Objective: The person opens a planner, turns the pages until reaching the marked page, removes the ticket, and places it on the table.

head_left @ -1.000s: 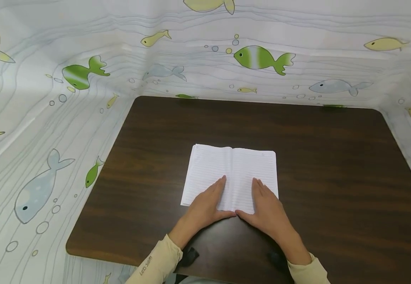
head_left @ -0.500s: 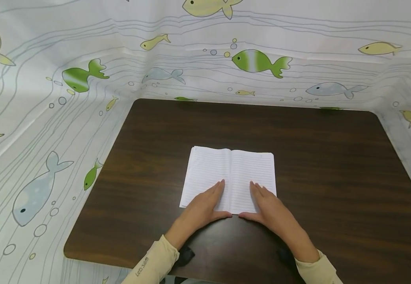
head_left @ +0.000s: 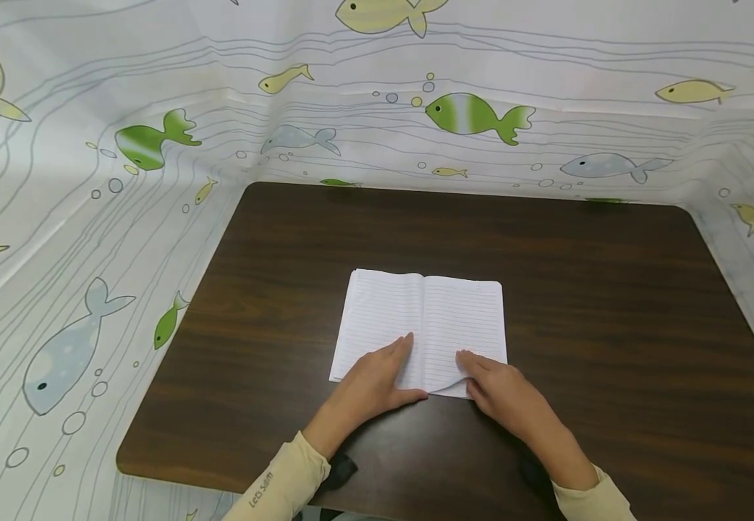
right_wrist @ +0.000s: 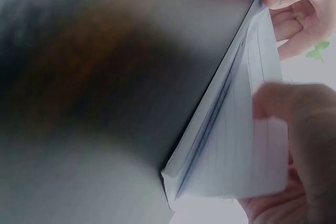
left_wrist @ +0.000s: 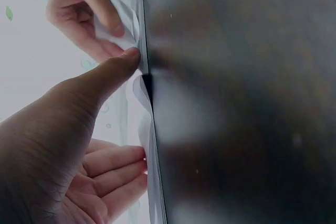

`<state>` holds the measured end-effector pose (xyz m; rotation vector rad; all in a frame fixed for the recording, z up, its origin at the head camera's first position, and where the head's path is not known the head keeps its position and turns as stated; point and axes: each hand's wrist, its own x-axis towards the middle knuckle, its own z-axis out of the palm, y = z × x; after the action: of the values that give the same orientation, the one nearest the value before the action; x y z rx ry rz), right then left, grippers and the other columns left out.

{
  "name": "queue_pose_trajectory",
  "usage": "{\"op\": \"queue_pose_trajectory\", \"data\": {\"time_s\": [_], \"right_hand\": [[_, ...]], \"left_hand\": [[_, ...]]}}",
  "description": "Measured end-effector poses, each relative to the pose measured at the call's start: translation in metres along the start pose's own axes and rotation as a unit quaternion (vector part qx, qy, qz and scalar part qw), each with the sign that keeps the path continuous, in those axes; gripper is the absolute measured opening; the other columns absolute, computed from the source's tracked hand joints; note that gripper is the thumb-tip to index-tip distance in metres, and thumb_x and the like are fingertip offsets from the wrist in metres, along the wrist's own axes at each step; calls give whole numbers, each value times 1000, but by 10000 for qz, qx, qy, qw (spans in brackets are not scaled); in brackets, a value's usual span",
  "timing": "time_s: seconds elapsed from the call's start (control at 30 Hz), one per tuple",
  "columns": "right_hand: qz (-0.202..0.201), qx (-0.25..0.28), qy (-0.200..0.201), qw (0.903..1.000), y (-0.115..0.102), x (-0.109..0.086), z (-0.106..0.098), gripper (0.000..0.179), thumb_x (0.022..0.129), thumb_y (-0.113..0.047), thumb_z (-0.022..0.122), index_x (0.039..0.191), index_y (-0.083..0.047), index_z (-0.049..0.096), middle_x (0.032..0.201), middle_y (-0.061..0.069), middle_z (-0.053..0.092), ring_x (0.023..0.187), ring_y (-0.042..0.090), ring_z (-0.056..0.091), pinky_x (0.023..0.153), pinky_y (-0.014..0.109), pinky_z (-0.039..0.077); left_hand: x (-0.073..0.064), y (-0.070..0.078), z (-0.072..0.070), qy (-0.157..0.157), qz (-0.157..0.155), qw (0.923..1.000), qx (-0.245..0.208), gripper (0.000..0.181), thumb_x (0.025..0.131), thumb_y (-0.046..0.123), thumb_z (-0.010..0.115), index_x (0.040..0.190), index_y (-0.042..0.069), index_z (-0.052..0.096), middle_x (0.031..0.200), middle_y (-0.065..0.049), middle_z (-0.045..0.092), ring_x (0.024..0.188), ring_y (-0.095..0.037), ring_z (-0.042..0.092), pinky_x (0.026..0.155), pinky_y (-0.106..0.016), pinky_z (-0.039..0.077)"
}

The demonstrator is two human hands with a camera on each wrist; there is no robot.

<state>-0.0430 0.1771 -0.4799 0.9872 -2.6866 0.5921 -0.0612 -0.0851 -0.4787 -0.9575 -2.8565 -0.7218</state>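
Note:
An open lined notebook (head_left: 380, 307) lies on the dark wooden table, its spine running away from me. My left hand (head_left: 373, 380) rests on the left page with fingers straight and the thumb at the bottom edge near the spine. At the lower right, my right hand (head_left: 507, 394) pinches a page between thumb and fingers and lifts its bottom edge into a curl. In the right wrist view that raised page (right_wrist: 226, 156) stands away from the stack beneath, the thumb on one face and the fingers behind the other.
The brown tabletop (head_left: 299, 231) extends around the notebook on every side. White sheeting (head_left: 507, 65) printed with fish stands behind and along both sides of the table.
My right hand has gone from lying flat on the right page to pinching that page and raising its bottom edge. The left hand stays nearly still on the left page.

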Motion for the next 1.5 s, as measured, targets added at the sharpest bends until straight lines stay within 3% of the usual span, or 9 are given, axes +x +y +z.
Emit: {"op": "queue_pose_trajectory", "data": {"time_s": [0.33, 0.47, 0.57, 0.63, 0.9, 1.17, 1.27, 1.37, 1.5], "right_hand": [[111, 447, 2102, 9766, -11, 8, 4, 16, 78, 11, 76, 82, -4, 71, 102, 12, 75, 95, 31, 69, 96, 45, 48], [-163, 611, 2798, 9580, -20, 15, 7, 17, 99, -10, 64, 88, -3, 75, 104, 13, 75, 96, 33, 69, 105, 42, 43], [-102, 530, 3064, 9504, -23, 17, 8, 30, 106, -23, 59, 105, 2, 76, 117, 19, 73, 107, 39, 67, 114, 37, 37], [167, 501, 3098, 9493, -23, 17, 8, 32, 101, -21, 65, 119, 5, 72, 130, 23, 67, 117, 44, 62, 119, 32, 32], [1591, 545, 1482, 9746, -19, 6, 12, 59, 82, -4, 82, 137, 5, 61, 147, 29, 52, 136, 47, 49, 106, 65, 42], [1854, 409, 281, 9814, -9, 0, 9, 63, 88, -14, 79, 143, 7, 55, 149, 32, 50, 141, 49, 44, 111, 69, 34], [1956, 405, 163, 9797, -5, -1, 7, 67, 89, -15, 79, 146, 8, 51, 150, 32, 49, 142, 48, 43, 114, 68, 31], [2096, 379, 5, 9770, -3, -2, 6, 71, 90, -16, 79, 148, 9, 47, 150, 32, 48, 143, 48, 42, 115, 67, 29], [2087, 340, -32, 9774, -3, -3, 6, 73, 89, -15, 80, 149, 10, 46, 150, 31, 49, 143, 47, 42, 116, 66, 28]], "left_hand": [[7, 25, 12, 195, -546, 9965, 602, 93, 83, 59, 81, 141, -9, 53, 129, -23, 68, 117, -33, 69, 90, -43, 59], [9, 32, 20, 573, -413, 9922, 1023, 64, 89, 40, 80, 128, -8, 62, 118, -22, 72, 112, -33, 71, 93, -43, 58], [10, 33, 23, 1161, -329, 9862, 1137, 25, 93, 24, 75, 97, 0, 70, 89, -14, 73, 84, -29, 74, 72, -40, 61], [11, 32, 24, 1606, -313, 9808, 1058, 24, 95, 17, 70, 74, 7, 64, 69, -8, 66, 63, -25, 70, 54, -37, 56], [7, 21, 11, 2322, -782, 9633, 1095, 49, 81, 10, 71, 50, 20, 34, 47, 9, 30, 43, -7, 28, 37, -25, 26], [-4, 16, -3, 1680, -1857, 9555, 1558, 45, 69, -1, 69, 58, 18, 29, 54, 10, 19, 50, -10, 19, 40, -26, 15], [-2, 17, -3, 1804, -1507, 9596, 1546, 42, 74, -12, 73, 67, 15, 41, 56, 4, 36, 47, -12, 34, 39, -28, 27], [3, 18, -2, 1819, -584, 9700, 1501, 36, 73, -19, 77, 80, 11, 58, 73, -1, 54, 63, -18, 54, 54, -30, 44], [6, 17, 0, 991, 348, 9901, 929, 32, 82, -7, 80, 110, 8, 71, 113, -6, 70, 110, -24, 67, 95, -34, 53]]}}
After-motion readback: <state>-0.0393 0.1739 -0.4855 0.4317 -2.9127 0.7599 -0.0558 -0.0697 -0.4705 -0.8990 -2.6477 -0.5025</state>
